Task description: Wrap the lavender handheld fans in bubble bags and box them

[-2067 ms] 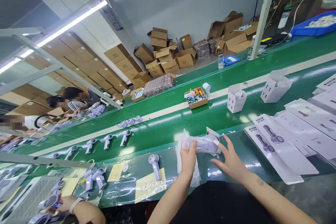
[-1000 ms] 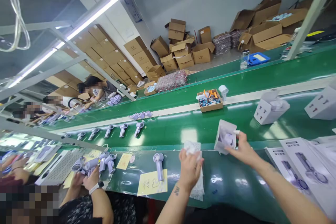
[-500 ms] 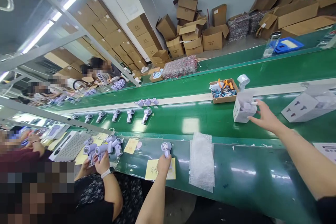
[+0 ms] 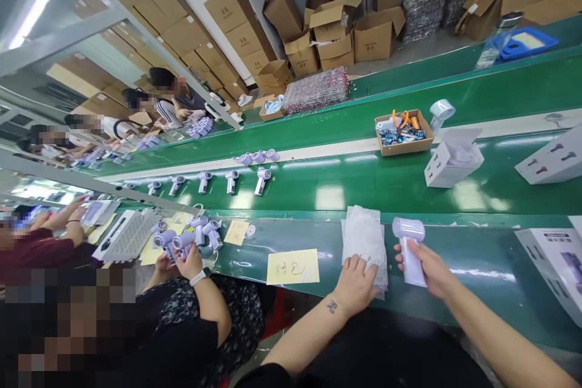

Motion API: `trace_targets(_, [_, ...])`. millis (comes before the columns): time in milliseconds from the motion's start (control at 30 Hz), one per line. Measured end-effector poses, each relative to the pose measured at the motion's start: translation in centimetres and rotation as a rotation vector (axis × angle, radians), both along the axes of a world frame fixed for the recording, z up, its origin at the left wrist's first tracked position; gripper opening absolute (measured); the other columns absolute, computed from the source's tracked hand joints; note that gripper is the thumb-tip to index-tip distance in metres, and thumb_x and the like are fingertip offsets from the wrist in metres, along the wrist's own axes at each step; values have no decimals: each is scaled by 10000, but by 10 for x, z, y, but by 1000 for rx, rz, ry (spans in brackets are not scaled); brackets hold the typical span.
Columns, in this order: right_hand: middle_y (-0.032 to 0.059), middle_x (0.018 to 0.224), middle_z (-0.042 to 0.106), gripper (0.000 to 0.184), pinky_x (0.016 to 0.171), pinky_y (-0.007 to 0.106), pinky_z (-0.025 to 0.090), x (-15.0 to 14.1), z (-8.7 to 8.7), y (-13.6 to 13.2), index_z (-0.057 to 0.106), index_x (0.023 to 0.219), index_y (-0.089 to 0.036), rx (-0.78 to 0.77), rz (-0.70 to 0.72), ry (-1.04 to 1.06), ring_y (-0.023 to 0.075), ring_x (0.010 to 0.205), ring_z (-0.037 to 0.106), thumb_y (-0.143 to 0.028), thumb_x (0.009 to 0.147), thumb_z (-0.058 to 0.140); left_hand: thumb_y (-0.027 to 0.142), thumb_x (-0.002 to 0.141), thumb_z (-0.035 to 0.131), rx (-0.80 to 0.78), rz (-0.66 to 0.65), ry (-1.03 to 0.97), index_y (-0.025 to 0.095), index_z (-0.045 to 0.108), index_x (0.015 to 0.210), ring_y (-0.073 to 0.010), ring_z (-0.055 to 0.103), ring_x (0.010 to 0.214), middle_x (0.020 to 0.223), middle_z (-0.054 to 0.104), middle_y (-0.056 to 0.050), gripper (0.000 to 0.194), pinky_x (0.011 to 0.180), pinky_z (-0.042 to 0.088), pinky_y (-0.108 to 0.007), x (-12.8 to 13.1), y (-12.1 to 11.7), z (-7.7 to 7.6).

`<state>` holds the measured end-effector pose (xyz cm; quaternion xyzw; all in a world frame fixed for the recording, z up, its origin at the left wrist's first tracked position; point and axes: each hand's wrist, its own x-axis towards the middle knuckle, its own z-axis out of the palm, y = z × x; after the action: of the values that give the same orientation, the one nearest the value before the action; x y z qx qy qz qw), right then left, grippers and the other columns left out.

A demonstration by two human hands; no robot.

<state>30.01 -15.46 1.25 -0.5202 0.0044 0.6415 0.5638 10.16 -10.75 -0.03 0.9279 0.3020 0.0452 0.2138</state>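
My right hand (image 4: 425,264) is wrapped round the handle of a pale lavender handheld fan (image 4: 413,236), held upright above the green bench with its round head at the top. To its left, my left hand (image 4: 357,285) lies on the near end of a stack of white translucent bubble-wrap bags (image 4: 362,230). Its fingers are apart and slightly bent on the top bag. Left of that hand, a yellow paper note (image 4: 293,267) with handwriting lies on the bench. A white printed carton (image 4: 552,267) stands to the right of my right hand.
On the green belt (image 4: 327,194), several fans (image 4: 262,182) stand in a row. An open white box (image 4: 454,160) and a cardboard tray of small parts (image 4: 404,133) are farther right. At left, a co-worker's hands (image 4: 188,264) hold fans beside more fans.
My left hand has left the yellow note and moved right onto the bubble-wrap bags. The fan it held is now in my right hand, which has come back from the open white box. The view has shifted.
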Motion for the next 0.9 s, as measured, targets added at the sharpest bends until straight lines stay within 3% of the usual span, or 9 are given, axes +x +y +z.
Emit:
trace_targets(100, [25, 859, 658, 311, 478, 281, 544, 26, 14, -19, 519, 1020, -248, -32, 71, -72, 157, 610, 624, -390, 777, 650, 156, 802, 535, 110, -205, 295, 149, 581, 947, -272, 537, 921, 927, 600, -135, 153, 806, 435, -418, -14, 15, -17])
trace_targets(167, [40, 953, 653, 408, 517, 292, 558, 29, 26, -35, 487, 1100, -271, -28, 94, -89, 192, 732, 652, -375, 754, 675, 120, 811, 491, 98, -191, 319, 149, 590, 866, -246, 549, 837, 844, 602, -117, 117, 755, 443, -377, -13, 23, -22])
trace_targets(267, [59, 974, 651, 593, 629, 315, 572, 15, 44, -57, 410, 1213, -276, -7, 141, 0, 235, 864, 659, -343, 712, 719, 201, 862, 467, 21, 14, 124, 175, 627, 873, -218, 566, 804, 819, 624, -92, 163, 735, 448, -336, -1, 29, -10])
trace_targets(400, [36, 908, 659, 772, 584, 310, 549, -15, 59, -69, 287, 1317, -313, 37, 265, 169, 230, 781, 672, -292, 688, 734, 273, 849, 527, -287, 245, -262, 200, 687, 831, -170, 590, 745, 752, 652, -44, 177, 716, 452, -280, 21, 30, 19])
trace_targets(533, [34, 855, 662, 591, 559, 265, 523, -26, 58, -63, 413, 1240, -262, 38, 257, 172, 193, 743, 666, -300, 721, 693, 307, 828, 545, -661, 386, -441, 164, 685, 768, -146, 565, 642, 665, 628, -15, 208, 617, 436, -249, 33, 24, 32])
trace_targets(600, [30, 823, 661, 481, 554, 259, 519, -25, 55, -61, 477, 1156, -236, 16, 219, 107, 180, 718, 660, -292, 727, 687, 321, 837, 532, -723, 417, -470, 151, 671, 764, -137, 538, 607, 629, 594, -5, 231, 584, 418, -240, 33, 20, 35])
trace_targets(667, [21, 768, 654, 424, 537, 263, 517, -22, 53, -61, 498, 1104, -223, -7, 201, 60, 179, 687, 656, -287, 730, 687, 326, 853, 519, -604, 366, -501, 150, 665, 777, -138, 528, 630, 636, 571, -7, 241, 610, 412, -246, 31, 16, 39])
trace_targets(767, [4, 724, 637, 392, 525, 270, 521, -23, 54, -64, 496, 1078, -218, -18, 172, 55, 175, 661, 653, -290, 741, 684, 297, 882, 479, -302, 228, -551, 158, 659, 808, -149, 517, 667, 659, 547, -26, 239, 642, 406, -261, 34, 13, 51])
trace_targets(900, [-2, 760, 647, 340, 535, 260, 527, -26, 59, -67, 496, 1020, -226, 9, 67, 82, 161, 660, 656, -303, 748, 685, 211, 886, 392, -2, -88, -538, 161, 648, 849, -174, 487, 660, 645, 526, -52, 263, 635, 401, -298, 48, 18, 67])
